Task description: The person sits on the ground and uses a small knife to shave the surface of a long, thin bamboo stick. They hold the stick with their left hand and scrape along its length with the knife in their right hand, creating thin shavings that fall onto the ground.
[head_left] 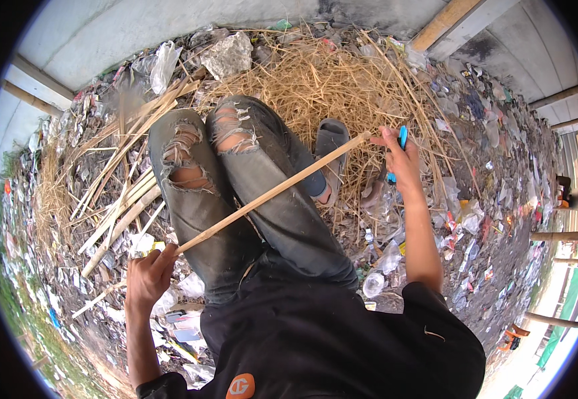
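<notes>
My left hand (148,276), a closed fist at the lower left, grips a long pale bamboo strip (275,193). The strip slants up to the right across my thighs, and a thin end sticks out past the fist at lower left. My right hand (402,159) is at the strip's far end, its fingertips close to or touching the tip. In that hand is a bright blue handled tool (403,136), parts of it showing above and below the fingers. The palm hides its middle, and I cannot make out a blade.
I am seated with bent knees in torn dark trousers (282,179). Split bamboo strips (122,206) lie left of my legs. Thin shavings (322,80) are heaped beyond my sandalled foot (332,153). Litter covers the ground, with a pale stone (227,56) near the grey wall (149,26).
</notes>
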The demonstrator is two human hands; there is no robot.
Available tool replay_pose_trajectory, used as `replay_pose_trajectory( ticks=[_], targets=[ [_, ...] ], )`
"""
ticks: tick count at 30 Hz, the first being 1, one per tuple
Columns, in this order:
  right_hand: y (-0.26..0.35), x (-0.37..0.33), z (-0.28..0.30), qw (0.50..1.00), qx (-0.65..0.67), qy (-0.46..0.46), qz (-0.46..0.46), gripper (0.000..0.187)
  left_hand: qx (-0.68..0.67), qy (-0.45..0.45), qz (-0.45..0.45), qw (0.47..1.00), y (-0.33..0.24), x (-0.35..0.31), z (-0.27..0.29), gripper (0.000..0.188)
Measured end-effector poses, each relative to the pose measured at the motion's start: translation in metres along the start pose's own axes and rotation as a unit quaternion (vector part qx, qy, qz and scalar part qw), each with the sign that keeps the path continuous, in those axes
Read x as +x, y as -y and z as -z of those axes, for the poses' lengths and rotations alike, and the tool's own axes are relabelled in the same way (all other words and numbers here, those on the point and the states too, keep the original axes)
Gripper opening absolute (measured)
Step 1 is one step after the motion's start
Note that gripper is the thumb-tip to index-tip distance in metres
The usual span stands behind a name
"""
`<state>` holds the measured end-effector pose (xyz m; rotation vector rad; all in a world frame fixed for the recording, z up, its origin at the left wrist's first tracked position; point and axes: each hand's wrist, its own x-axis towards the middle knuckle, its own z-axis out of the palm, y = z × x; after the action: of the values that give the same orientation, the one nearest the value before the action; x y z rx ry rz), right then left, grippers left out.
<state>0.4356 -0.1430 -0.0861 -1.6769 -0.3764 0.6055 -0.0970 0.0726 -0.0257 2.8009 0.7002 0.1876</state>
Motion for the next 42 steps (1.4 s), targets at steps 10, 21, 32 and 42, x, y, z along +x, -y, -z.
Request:
replay_pose_trajectory(
  ticks=[10, 21, 32, 42],
  targets=[
    [0.002, 0.001, -0.051, 0.995, -0.04, 0.05, 0.081, 0.039, -0.101, 0.021, 0.057, 0.993, -0.014, 0.006, 0.008, 0.015],
    [-0.016, 0.0, -0.053, 0.985, 0.138, 0.058, -0.081, 0.039, 0.018, -0.115, 0.114, 0.987, -0.035, 0.027, 0.006, 0.016],
    [-0.033, -0.013, -0.07, 0.994, 0.007, -0.088, 0.058, 0.048, -0.011, -0.084, 0.103, 0.991, -0.064, 0.036, -0.005, 0.014],
    [0.016, -0.091, -0.102, 0.916, -0.276, 0.205, 0.206, 0.047, -0.092, -0.052, 0.116, 0.988, -0.128, 0.108, -0.045, 0.022]
  ],
)
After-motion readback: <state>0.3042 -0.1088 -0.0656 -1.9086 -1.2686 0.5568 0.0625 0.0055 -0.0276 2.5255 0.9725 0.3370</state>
